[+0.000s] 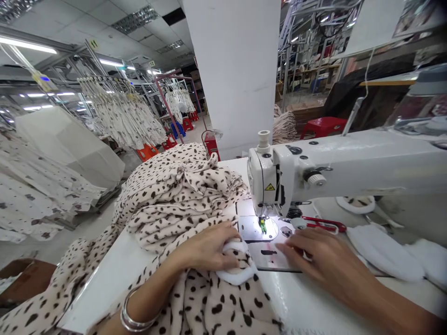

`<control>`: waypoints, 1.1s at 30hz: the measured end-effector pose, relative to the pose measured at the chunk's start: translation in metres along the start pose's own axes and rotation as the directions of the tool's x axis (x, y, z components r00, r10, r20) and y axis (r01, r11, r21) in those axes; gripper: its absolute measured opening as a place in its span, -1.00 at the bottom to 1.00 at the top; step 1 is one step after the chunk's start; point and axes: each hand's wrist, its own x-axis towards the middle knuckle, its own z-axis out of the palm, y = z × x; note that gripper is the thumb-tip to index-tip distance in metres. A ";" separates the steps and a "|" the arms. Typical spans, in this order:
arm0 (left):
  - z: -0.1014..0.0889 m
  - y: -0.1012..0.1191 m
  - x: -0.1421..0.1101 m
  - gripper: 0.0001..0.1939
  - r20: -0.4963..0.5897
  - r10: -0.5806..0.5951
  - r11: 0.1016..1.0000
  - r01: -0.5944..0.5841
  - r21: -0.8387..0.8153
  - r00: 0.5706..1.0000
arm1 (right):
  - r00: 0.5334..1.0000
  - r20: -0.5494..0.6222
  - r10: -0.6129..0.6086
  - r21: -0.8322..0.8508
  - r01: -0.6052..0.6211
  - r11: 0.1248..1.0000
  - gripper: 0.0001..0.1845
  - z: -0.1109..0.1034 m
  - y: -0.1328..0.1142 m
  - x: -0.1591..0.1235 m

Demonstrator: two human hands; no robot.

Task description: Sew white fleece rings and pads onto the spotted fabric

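Spotted cream fabric [181,195] — soft, light, likely slippery, best held flat near its white padded edging [233,275]. It lies bunched on the white sewing table [104,279] left of the machine head [307,172], long axis running roughly front to back. Left hand [206,246] curled, gripping edging and fabric; right hand [317,253] open — fingers spread flat beside the lit needle plate [265,237].

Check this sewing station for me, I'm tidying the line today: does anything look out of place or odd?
Nothing looks damaged or spilled. The one mild oddity is the red-handled scissors lying on the bed of the sewing machine, just beyond the right hand, close enough to the needle area that they may get in the way.
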 end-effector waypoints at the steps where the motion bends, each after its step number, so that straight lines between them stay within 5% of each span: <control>1: 0.001 0.000 -0.003 -0.78 -0.045 0.017 0.998 -0.019 -0.058 0.999 | 0.996 0.072 0.047 0.086 -0.053 0.995 -0.62 -0.001 -0.009 0.000; 4: 0.005 -0.001 -0.008 -0.87 -0.230 0.082 0.961 -0.138 -0.239 0.970 | 0.988 0.132 0.077 0.205 -0.103 0.973 -0.70 0.002 -0.034 0.002; 6: 0.008 0.000 -0.010 -0.87 -0.309 0.135 0.927 -0.230 -0.296 0.941 | 1.000 -0.006 -0.024 0.220 0.025 0.975 -0.66 0.008 -0.045 0.004; 11: 0.015 -0.001 -0.011 -0.79 -0.410 0.227 0.904 -0.348 -0.247 0.883 | 0.934 -0.288 -0.210 0.110 0.250 0.962 -0.80 0.021 -0.056 0.003; 19: 0.024 -0.008 -0.005 -0.76 -0.504 0.347 0.869 -0.473 -0.145 0.791 | 0.920 -0.213 -0.329 0.089 0.354 0.931 -0.70 0.012 -0.054 -0.002; 26: 0.022 -0.012 -0.004 -0.83 -0.499 0.297 0.890 -0.426 -0.164 0.814 | 0.916 -0.234 -0.325 0.123 0.360 0.925 -0.71 0.016 -0.049 0.001; 30: 0.013 -0.013 -0.003 -0.88 -0.544 0.143 0.952 -0.265 -0.153 0.827 | 0.957 -0.218 -0.193 -0.044 0.188 0.981 -0.67 0.018 -0.045 0.000; 33: 0.012 -0.011 0.004 -0.89 -0.529 0.089 0.988 -0.140 -0.057 0.844 | 0.922 -0.259 -0.288 -0.063 0.282 0.957 -0.65 0.025 -0.061 -0.010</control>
